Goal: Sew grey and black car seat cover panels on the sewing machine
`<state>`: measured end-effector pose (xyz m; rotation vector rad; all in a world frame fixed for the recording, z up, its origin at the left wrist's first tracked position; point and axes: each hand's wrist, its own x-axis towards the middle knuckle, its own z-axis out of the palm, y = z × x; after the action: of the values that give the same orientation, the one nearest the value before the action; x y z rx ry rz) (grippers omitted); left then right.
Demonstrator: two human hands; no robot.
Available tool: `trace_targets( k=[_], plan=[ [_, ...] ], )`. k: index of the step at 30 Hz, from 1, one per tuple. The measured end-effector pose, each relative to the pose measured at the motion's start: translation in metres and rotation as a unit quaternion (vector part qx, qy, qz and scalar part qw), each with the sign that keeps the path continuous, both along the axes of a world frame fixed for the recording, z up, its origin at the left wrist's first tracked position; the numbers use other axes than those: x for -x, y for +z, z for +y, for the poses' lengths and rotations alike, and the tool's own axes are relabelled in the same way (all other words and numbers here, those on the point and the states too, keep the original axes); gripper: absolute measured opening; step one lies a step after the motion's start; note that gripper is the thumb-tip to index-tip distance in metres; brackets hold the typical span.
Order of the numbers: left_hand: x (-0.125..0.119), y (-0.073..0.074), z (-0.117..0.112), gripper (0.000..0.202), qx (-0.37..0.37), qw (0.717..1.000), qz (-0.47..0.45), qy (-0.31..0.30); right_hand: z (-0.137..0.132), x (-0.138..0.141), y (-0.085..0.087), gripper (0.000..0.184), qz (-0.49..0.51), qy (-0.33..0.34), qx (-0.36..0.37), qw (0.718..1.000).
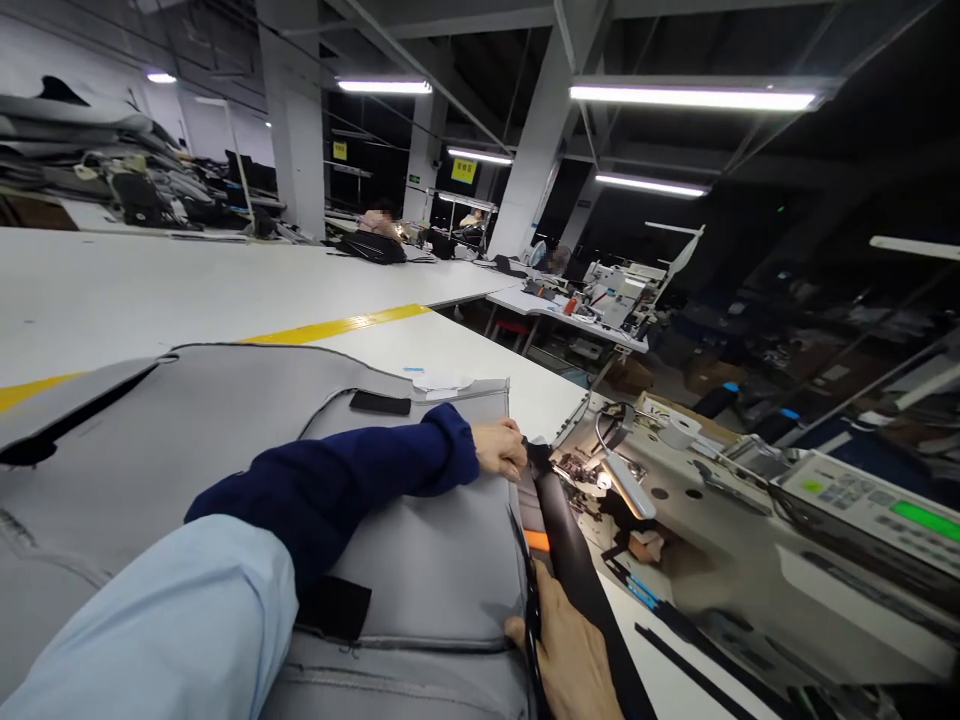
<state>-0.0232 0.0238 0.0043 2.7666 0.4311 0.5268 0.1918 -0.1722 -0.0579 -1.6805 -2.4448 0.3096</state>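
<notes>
A large grey padded fabric panel (439, 545) with dark bound edges and black patches (380, 402) lies over the white table. My left hand (499, 447), its arm in a navy oversleeve (360, 475), is closed on the panel's right edge near the far corner. Closer to me, my right hand (570, 640) grips the same edge, with the thumb on the grey side and the fingers partly hidden behind. Black material (574, 550) and an orange strip (536, 541) show beyond this edge. Just past my left hand is the sewing machine's lit needle area (592, 480).
The sewing machine (720, 540) fills the right side, with a lamp (628, 485) and a control panel (885, 510) on it. Black strips (690, 665) lie beside it. Yellow tape (337, 325) crosses the white table (187, 280). People sit at far benches.
</notes>
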Motion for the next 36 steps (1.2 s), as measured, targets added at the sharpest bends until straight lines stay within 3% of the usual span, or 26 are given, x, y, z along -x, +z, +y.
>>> trace_targets(
  k=[4, 10, 16, 23, 30, 33, 36],
  plan=[
    [-0.001, 0.000, 0.000, 0.017, -0.003, 1.000, 0.000, 0.000, -0.001, -0.001, -0.002, 0.053, -0.003, -0.009, 0.026, 1.000],
    [-0.004, 0.001, -0.003, 0.019, 0.001, 1.000, 0.018, 0.001, 0.000, -0.002, 0.003, 0.064, -0.061, -0.002, 0.009, 0.998],
    [-0.001, 0.009, -0.013, 0.020, 0.004, 1.000, -0.003, 0.012, 0.004, 0.003, 0.007, 0.056, 0.008, -0.005, 0.027, 1.000],
    [-0.002, 0.016, -0.018, 0.022, 0.009, 1.000, 0.018, 0.013, 0.004, -0.003, -0.013, 0.067, 0.104, -0.016, -0.002, 0.994],
    [-0.006, 0.017, -0.020, 0.019, 0.006, 0.998, 0.049, 0.043, 0.007, -0.009, -0.040, 0.062, 0.184, -0.026, -0.022, 0.982],
    [-0.007, 0.014, -0.019, 0.011, 0.005, 0.997, 0.042, 0.061, 0.005, -0.013, -0.043, 0.059, 0.152, -0.009, -0.053, 0.987],
    [-0.006, 0.010, -0.019, 0.016, -0.010, 0.998, 0.011, 0.060, 0.000, -0.014, -0.030, 0.051, 0.070, 0.002, -0.043, 0.997]
  ],
)
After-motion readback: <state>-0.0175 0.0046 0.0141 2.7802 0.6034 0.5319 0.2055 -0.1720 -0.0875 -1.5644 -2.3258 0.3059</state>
